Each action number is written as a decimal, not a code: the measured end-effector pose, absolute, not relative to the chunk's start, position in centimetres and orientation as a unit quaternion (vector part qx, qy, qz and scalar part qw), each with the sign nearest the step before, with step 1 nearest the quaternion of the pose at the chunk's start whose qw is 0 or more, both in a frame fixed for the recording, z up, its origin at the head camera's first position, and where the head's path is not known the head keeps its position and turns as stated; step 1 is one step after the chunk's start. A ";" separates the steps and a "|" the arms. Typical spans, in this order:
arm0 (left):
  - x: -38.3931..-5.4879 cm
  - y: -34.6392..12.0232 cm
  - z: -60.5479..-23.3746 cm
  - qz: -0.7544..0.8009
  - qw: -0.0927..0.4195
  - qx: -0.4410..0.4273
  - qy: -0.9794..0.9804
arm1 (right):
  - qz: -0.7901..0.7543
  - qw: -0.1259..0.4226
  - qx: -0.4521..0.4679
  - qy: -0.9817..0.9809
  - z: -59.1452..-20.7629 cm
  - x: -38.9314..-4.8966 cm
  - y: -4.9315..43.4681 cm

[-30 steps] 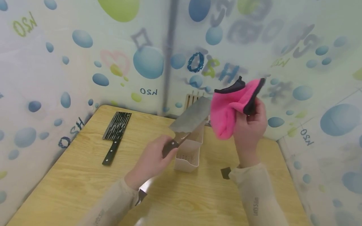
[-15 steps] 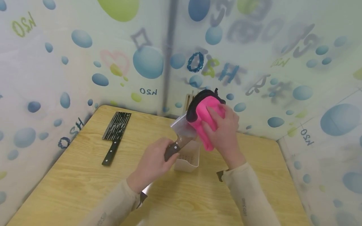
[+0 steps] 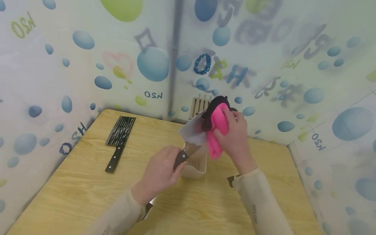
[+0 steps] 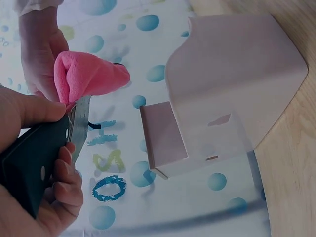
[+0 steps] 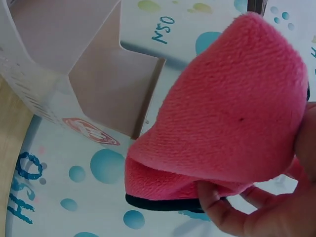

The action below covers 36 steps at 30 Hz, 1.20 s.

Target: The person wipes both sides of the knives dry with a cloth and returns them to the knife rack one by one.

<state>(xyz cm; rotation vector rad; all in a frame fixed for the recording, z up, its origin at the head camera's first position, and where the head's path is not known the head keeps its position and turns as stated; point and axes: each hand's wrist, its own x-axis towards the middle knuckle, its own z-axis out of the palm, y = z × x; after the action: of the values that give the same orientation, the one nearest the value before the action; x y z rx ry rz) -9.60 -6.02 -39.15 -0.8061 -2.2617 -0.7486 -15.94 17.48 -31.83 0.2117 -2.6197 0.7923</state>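
My left hand (image 3: 160, 173) grips the black riveted handle (image 3: 180, 158) of a cleaver, whose shiny blade (image 3: 191, 129) slants up and to the right above the table. In my right hand (image 3: 235, 140) is a bunched pink cloth with dark trim (image 3: 219, 120), lying against the blade's far right part and hiding it. The left wrist view shows the thumb and curled fingers round the handle, with the cloth (image 4: 86, 76) beyond. Seen from the right wrist, the cloth (image 5: 227, 108) is folded between thumb and fingers and covers most of the blade.
Beneath the cleaver stands a pale plastic knife holder (image 3: 195, 171) with a slotted part (image 3: 199, 107) at its back. A second cleaver with a black-patterned blade (image 3: 121, 130) lies on the wooden table (image 3: 88, 192) to the left. Printed walls (image 3: 252, 58) close in the table's back and sides.
My right hand has brought the pink cloth from the right, off the blade, down onto it, then shifted it slightly rightward along the blade. The left hand has stayed nearly still with the cleaver.
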 end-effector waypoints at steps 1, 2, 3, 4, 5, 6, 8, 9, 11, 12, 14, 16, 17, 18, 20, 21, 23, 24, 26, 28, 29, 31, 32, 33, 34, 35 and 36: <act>-9.6 -6.0 -39.1 -0.282 0.310 -0.306 -0.855 | 0.286 0.207 0.078 -0.932 -31.8 -16.0 17.6; -9.6 -6.0 -39.2 -0.281 0.311 -0.307 -0.854 | 0.287 0.216 0.081 -0.930 -31.9 -16.1 17.7; -9.6 -5.9 -39.2 -0.280 0.312 -0.308 -0.854 | 0.287 0.224 0.085 -0.927 -31.9 -16.1 17.7; -9.6 -5.9 -39.2 -0.278 0.314 -0.309 -0.854 | 0.285 0.232 0.090 -0.926 -32.0 -16.1 17.8; -9.6 -5.9 -39.3 -0.277 0.316 -0.309 -0.853 | 0.281 0.242 0.096 -0.924 -32.1 -16.2 17.8; -9.6 -5.8 -39.4 -0.275 0.315 -0.308 -0.855 | 0.276 0.255 0.101 -0.921 -32.2 -16.2 17.9; -9.6 -5.7 -39.5 -0.275 0.307 -0.302 -0.860 | 0.270 0.281 0.107 -0.915 -32.5 -16.2 18.0; -9.6 -5.6 -39.5 -0.278 0.299 -0.297 -0.864 | 0.268 0.295 0.110 -0.911 -32.5 -16.2 18.1; -9.4 -5.6 -39.4 -0.285 0.277 -0.282 -0.873 | 0.266 0.329 0.113 -0.899 -32.5 -16.2 18.3; -9.4 -5.6 -39.4 -0.289 0.266 -0.272 -0.878 | 0.265 0.346 0.113 -0.893 -32.5 -16.2 18.4; -9.3 -5.5 -39.2 -0.298 0.247 -0.253 -0.886 | 0.265 0.380 0.110 -0.879 -32.1 -16.1 18.6; -9.2 -5.5 -39.1 -0.303 0.238 -0.239 -0.891 | 0.267 0.405 0.115 -0.867 -31.7 -16.0 18.7; -9.2 -5.5 -39.0 -0.302 0.237 -0.235 -0.893 | 0.269 0.411 0.117 -0.863 -31.4 -15.9 18.7; -9.2 -5.5 -38.9 -0.301 0.237 -0.233 -0.894 | 0.273 0.411 0.123 -0.861 -31.3 -15.8 18.6; -9.3 -5.5 -38.9 -0.297 0.241 -0.235 -0.893 | 0.277 0.400 0.145 -0.862 -31.1 -15.5 18.3; -9.4 -5.5 -38.9 -0.295 0.243 -0.238 -0.893 | 0.275 0.388 0.158 -0.865 -31.1 -15.4 18.0; -9.4 -5.5 -38.9 -0.291 0.245 -0.242 -0.893 | 0.267 0.360 0.186 -0.874 -31.4 -15.2 17.4; -9.5 -5.5 -38.9 -0.290 0.244 -0.243 -0.893 | 0.259 0.344 0.199 -0.881 -31.6 -15.1 17.1; -9.5 -5.5 -39.0 -0.288 0.240 -0.242 -0.895 | 0.241 0.309 0.215 -0.895 -32.1 -15.0 16.5; -9.5 -5.4 -39.1 -0.291 0.235 -0.237 -0.897 | 0.231 0.272 0.217 -0.908 -32.5 -14.9 16.2; -9.5 -5.4 -39.1 -0.292 0.233 -0.234 -0.898 | 0.228 0.257 0.216 -0.914 -32.7 -14.8 16.1; -9.5 -5.4 -39.2 -0.293 0.230 -0.229 -0.899 | 0.225 0.240 0.215 -0.919 -33.1 -14.8 16.0; -9.4 -5.4 -39.3 -0.294 0.231 -0.228 -0.899 | 0.227 0.239 0.217 -0.919 -33.2 -14.8 16.1; -9.4 -5.5 -39.3 -0.295 0.232 -0.228 -0.898 | 0.226 0.243 0.218 -0.918 -33.3 -14.9 16.2; -9.4 -5.5 -39.4 -0.296 0.234 -0.228 -0.897 | 0.227 0.248 0.218 -0.916 -33.5 -15.0 16.3; -9.4 -5.5 -39.4 -0.298 0.237 -0.229 -0.896 | 0.229 0.253 0.216 -0.915 -33.5 -15.0 16.5; -9.4 -5.6 -39.4 -0.300 0.240 -0.231 -0.894 | 0.234 0.253 0.211 -0.915 -33.6 -15.2 16.7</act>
<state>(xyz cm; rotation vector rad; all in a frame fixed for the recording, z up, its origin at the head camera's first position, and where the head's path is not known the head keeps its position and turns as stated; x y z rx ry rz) -9.37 -5.56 -39.44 -0.6314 -2.4476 -0.8213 -15.16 16.75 -33.57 0.5734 -2.4862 0.6364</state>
